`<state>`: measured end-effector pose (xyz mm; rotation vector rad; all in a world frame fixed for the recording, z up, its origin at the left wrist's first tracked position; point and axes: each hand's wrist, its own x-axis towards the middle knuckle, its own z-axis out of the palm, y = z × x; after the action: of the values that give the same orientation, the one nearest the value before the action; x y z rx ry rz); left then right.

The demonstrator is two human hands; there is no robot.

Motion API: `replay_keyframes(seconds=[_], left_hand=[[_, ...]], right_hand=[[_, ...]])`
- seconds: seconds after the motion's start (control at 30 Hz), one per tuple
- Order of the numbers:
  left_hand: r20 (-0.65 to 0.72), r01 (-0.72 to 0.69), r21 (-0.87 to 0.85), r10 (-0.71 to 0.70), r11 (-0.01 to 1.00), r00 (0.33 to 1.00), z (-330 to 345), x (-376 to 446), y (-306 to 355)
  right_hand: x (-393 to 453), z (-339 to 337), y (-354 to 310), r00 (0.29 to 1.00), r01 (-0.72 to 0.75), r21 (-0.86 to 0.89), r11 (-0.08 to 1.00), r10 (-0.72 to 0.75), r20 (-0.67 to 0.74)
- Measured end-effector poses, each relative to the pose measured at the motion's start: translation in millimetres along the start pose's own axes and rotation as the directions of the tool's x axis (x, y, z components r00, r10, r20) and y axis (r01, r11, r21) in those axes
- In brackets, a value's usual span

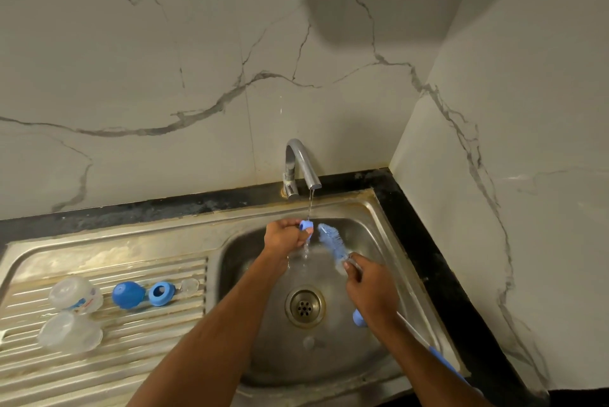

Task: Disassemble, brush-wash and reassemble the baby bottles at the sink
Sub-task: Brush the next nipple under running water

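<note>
Over the sink (379, 209) the left hand (283, 237) is curled round a small blue bottle part (306, 226), likely a collar ring, though the hand covers too much of it to be sure. It sits directly under the thin stream from the tap (298, 166). The right hand (370, 288) pinches the bottle brush (333, 243) just below its bristles. The brush's long axis runs from the blue handle end at the near right sink edge up and leftward, so the bristle tip lies just beside the held part, on its right and not quite touching. The coming scrub turns on that small gap: the right hand's grip need only push the tip leftward into the ring, while the left keeps it steady in the water. Nothing stands between them.

On the ribbed drainboard to the left, well apart from both hands, lie two clear bottle bodies (74, 294), a blue cap (128, 294), another blue ring (161, 293) and a clear teat (189, 286). A second blue piece (359, 317) rests in the basin under the right wrist.
</note>
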<state>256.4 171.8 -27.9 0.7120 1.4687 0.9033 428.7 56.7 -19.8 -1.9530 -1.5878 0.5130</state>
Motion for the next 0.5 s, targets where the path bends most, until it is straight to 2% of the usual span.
replay_keyframes(seconds=[0.2, 0.37, 0.5], left_hand=[[-0.129, -0.063, 0.096, 0.075, 0.993, 0.989, -29, -16, 1], [-0.141, -0.223, 0.288, 0.271, 0.931, 0.952, -61, -38, -8], [-0.2, -0.292, 0.343, 0.373, 0.893, 0.906, -85, -58, -22]], right_hand=[[-2, 19, -5, 0.996, 0.07, -0.013, 0.997, -0.069, 0.051], [-8, 34, -23, 0.99, 0.081, 0.018, 0.997, -0.082, 0.111], [-11, 50, -32, 0.978, 0.108, 0.017, 0.994, -0.109, 0.179]])
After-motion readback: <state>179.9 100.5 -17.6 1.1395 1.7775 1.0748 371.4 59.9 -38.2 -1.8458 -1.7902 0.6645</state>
